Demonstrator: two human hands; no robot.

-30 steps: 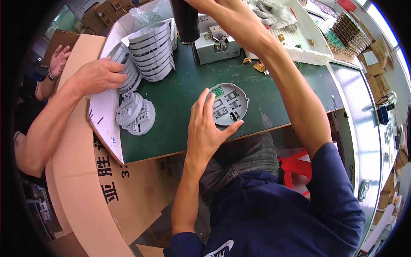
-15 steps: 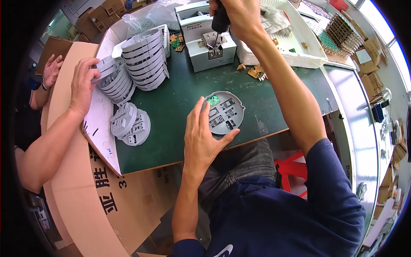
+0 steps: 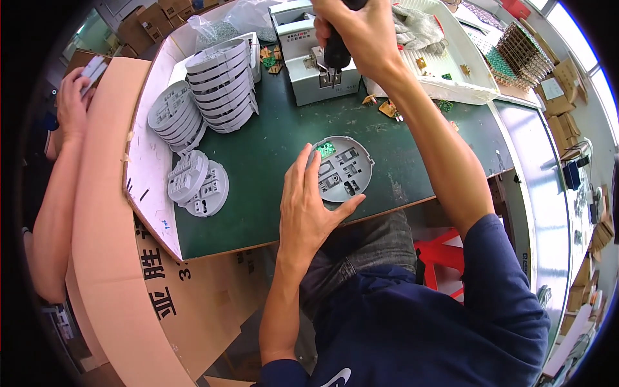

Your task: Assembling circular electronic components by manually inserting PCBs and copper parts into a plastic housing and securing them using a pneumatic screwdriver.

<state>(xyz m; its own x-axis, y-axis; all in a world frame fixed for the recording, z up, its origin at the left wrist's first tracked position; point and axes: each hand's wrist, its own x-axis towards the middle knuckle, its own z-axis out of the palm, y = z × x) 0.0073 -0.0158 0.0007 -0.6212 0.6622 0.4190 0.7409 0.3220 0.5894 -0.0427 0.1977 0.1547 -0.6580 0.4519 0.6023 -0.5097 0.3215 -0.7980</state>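
Observation:
My left hand [image 3: 305, 200] curls around the left and lower rim of a round grey plastic housing [image 3: 354, 177] lying on the green bench. A small green circuit board [image 3: 326, 149] sits inside the housing near its upper left edge. My right hand [image 3: 369, 40] is wrapped around a black power screwdriver [image 3: 336, 53], held upright. The screwdriver's lower end is at the front of a grey screw feeder [image 3: 308, 95]; its tip is hard to make out there.
Stacked grey housings [image 3: 225, 97] stand left, with two finished-looking grey discs [image 3: 206, 187] nearer me. A white tray [image 3: 471, 87] holds a glove [image 3: 419, 32]. Small brass-coloured parts [image 3: 388, 108] lie by the feeder. A co-worker's hand [image 3: 72, 106] holds a grey piece beyond the cardboard.
My right hand has lowered the screwdriver at the feeder. The co-worker's hand has moved from the stack out to the left with a grey piece. My left hand stays on the housing.

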